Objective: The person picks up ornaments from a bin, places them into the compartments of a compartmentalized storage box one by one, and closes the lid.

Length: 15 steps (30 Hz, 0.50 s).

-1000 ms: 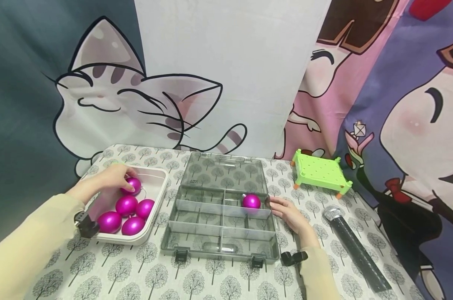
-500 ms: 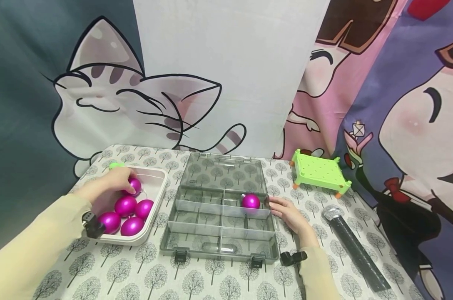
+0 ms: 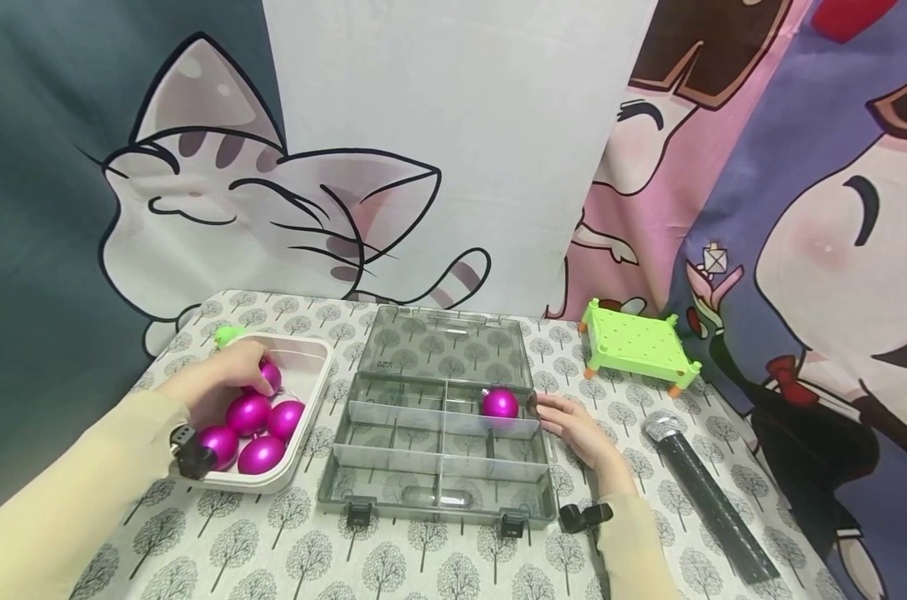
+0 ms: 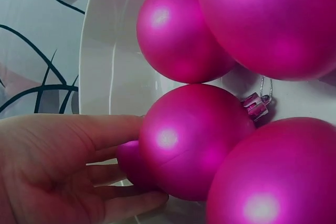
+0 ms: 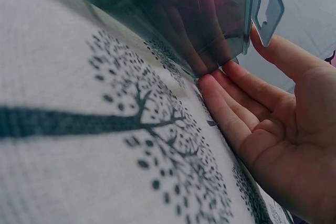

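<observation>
In the head view my left hand (image 3: 236, 368) reaches into a white plastic bin (image 3: 322, 367). Its fingers grip a magenta bauble (image 3: 266, 379) at the bin's far end, mostly hidden in the left wrist view. More baubles lie just nearer, such as one with a silver cap and loop (image 4: 197, 140). A clear grey compartment box (image 3: 438, 508) stands with its lid (image 3: 449, 343) folded back. One bauble (image 3: 500, 405) sits in its far right compartment. Against the box's right side rest the nearly straight fingertips of my right hand (image 5: 278, 124), the thumb up by the rim.
A small green rack with orange feet (image 3: 637, 342) stands at the back right. In front of it lies a black microphone (image 3: 709, 492) with a silver head. Something bright green (image 3: 228, 335) shows behind the bin. A tree-print cloth (image 3: 386, 567) covers the table, below a cartoon curtain.
My left hand has shifted slightly right and toward me at the far bauble, baring the green thing behind the bin. My right hand stays at the box.
</observation>
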Motion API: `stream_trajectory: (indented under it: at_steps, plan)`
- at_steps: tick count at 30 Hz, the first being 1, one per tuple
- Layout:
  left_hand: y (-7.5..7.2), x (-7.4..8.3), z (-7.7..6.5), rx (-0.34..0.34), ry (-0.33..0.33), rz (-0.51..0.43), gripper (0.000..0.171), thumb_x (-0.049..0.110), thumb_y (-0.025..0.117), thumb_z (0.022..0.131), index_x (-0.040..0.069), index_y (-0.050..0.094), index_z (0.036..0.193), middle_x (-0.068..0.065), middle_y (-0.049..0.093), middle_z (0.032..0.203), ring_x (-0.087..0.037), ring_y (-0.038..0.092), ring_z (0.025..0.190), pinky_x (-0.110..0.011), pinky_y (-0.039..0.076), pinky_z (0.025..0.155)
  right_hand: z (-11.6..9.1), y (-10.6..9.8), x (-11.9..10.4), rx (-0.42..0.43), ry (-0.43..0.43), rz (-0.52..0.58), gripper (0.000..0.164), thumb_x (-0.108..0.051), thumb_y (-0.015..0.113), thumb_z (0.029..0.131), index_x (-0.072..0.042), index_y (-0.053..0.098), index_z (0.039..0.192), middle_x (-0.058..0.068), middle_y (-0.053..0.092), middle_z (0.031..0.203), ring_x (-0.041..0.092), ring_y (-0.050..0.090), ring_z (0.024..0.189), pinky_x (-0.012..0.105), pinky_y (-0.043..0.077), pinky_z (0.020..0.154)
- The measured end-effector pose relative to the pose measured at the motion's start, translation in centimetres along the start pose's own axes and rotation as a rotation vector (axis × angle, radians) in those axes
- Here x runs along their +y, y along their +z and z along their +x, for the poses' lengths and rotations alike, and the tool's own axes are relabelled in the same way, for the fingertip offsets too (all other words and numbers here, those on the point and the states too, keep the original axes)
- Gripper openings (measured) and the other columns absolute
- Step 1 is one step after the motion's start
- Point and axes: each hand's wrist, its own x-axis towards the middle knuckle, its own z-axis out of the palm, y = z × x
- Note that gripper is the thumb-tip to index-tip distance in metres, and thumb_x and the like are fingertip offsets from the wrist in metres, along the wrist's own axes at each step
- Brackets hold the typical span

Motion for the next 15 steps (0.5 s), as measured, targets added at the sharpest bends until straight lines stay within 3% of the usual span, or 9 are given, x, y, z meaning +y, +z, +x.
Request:
stream_trajectory:
  at_steps: [8,15]
  plan:
    - [-0.5,0.6,-0.6,0.026,-0.023,-0.066,0.049,0.007,0.080,0.069,-0.014,0.062,0.108,-0.026,0.066,0.094,-0.033,0.064,0.083,-0.045,0.057,0.078,0.0,0.1,0.0,0.005,-0.008,0.007,0.050,-0.008,0.050,0.099,0.017,0.036,0.140,0.021,0.053,0.138,0.002,0.063,0.105,0.018,0.049,0.097]
    - [-1.7,0.5,-1.1,0.073,0.014,-0.053,0.055,0.012,0.082,0.069,-0.015,0.060,0.113,-0.033,0.064,0.103,-0.039,0.064,0.088,-0.050,0.056,0.081,0.2,0.1,0.0,-0.001,0.007,0.005,0.051,-0.009,0.050,0.099,0.016,0.035,0.141,0.026,0.048,0.142,0.001,0.063,0.105,0.018,0.048,0.098]
